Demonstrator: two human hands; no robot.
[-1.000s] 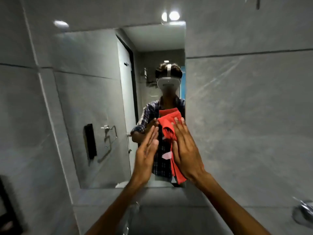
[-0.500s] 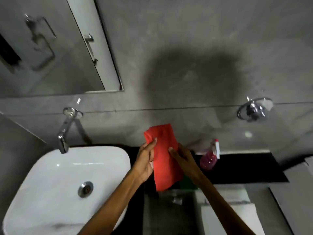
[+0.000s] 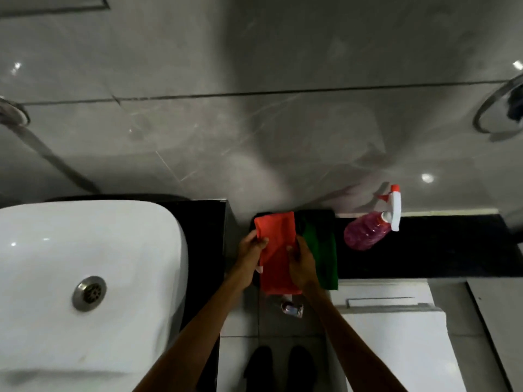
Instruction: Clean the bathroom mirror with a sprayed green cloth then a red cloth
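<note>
The white basin (image 3: 85,278) fills the near left, its near and left edges cut off by the frame. The black surface (image 3: 438,247) runs along the far wall to the right. The folded red cloth (image 3: 276,258) lies at its left end, gripped by the left hand (image 3: 250,250) on one edge and the right hand (image 3: 301,264) on the other. The green cloth (image 3: 325,256) lies just right of it, partly hidden by the right hand. The pink spray bottle (image 3: 368,230) stands farther right. A small shiny object (image 3: 293,309) below the red cloth is too blurred to identify.
</note>
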